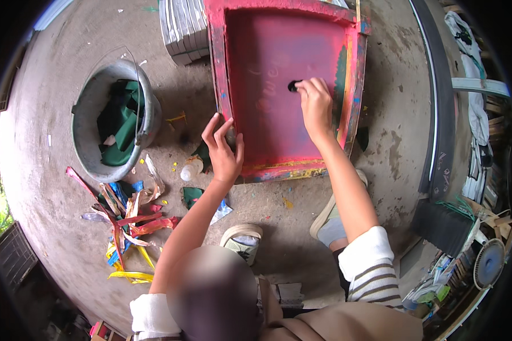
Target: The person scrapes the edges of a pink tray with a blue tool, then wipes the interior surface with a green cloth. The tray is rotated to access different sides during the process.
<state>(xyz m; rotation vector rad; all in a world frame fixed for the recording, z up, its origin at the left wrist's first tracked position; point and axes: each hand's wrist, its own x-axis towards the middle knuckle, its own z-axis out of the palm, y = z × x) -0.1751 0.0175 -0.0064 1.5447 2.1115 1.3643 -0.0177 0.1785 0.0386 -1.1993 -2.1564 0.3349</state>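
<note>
A screen printing frame [355, 62] with pink-stained wooden bars and a dark purplish mesh lies tilted in front of me. At its left bar is my left hand [224, 159], thumb and fingers spread around the wood. Over the mesh, right of its middle, my right hand [316, 105] is closed in a pinch. A small black piece [293, 86] shows at its fingertips; its kind cannot be made out. Faint pale marks show on the mesh left of this hand. Green colour runs along the inside of the right bar.
A grey bucket [81, 136] holding dark green scraps stands on the left. Below it lie colourful torn strips [132, 219]. A stack of grey blocks [183, 28] stands beyond the frame. A small clear cup [189, 171] lies near my left hand. A fan [489, 264] is at lower right.
</note>
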